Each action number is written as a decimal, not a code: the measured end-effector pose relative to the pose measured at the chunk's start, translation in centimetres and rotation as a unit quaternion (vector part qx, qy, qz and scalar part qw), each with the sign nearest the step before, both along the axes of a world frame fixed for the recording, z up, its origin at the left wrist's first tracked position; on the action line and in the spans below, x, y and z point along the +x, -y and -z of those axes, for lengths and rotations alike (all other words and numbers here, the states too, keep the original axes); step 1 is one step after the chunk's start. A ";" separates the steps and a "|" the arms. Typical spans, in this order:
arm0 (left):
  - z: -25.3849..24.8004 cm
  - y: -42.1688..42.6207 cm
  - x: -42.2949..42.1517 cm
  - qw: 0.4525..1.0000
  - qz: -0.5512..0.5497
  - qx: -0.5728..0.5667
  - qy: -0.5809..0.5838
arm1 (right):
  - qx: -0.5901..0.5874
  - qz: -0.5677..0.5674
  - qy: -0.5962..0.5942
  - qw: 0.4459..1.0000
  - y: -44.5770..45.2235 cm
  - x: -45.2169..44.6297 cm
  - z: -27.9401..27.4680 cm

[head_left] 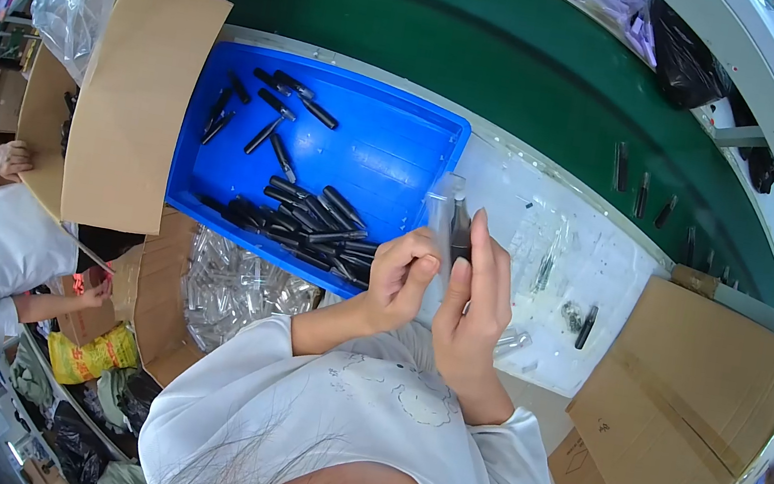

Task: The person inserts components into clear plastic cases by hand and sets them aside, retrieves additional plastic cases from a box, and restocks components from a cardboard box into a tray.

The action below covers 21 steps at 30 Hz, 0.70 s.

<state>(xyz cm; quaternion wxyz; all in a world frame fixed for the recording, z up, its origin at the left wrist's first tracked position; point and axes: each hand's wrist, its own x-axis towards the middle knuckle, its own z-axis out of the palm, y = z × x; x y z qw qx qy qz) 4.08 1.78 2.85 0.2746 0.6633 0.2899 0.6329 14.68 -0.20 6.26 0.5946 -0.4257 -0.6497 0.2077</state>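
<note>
In front of my chest, my left hand is closed, its fingers curled around the lower end of a clear plastic tube. Right beside it, my right hand holds a slim black tube between thumb and long, straightened fingers. The two tubes stand nearly upright side by side; whether they touch, I cannot tell. To the left of my hands, a blue bin contains several black tubes, piled mostly at its near side.
A carton of clear plastic pieces stands below the bin. A white work surface carries a loose black tube. Black tubes lie on the green conveyor belt. Cardboard boxes flank the station; a co-worker is at left.
</note>
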 end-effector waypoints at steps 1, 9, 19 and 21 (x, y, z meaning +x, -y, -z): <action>-0.1 -0.2 0.1 1.000 0.001 -0.001 -0.001 | 0.030 0.015 0.022 0.999 -0.1 0.0 -0.1; -0.4 -0.5 0.8 0.999 0.012 -0.048 -0.014 | 0.026 0.064 0.039 0.997 -0.5 0.6 0.5; -0.5 -0.6 0.9 0.998 0.016 -0.064 0.006 | -0.032 -0.003 -0.017 0.999 -0.1 0.3 0.7; -0.2 -0.8 0.8 1.000 0.003 -0.016 -0.022 | -0.042 -0.006 -0.028 0.999 0.0 0.2 0.8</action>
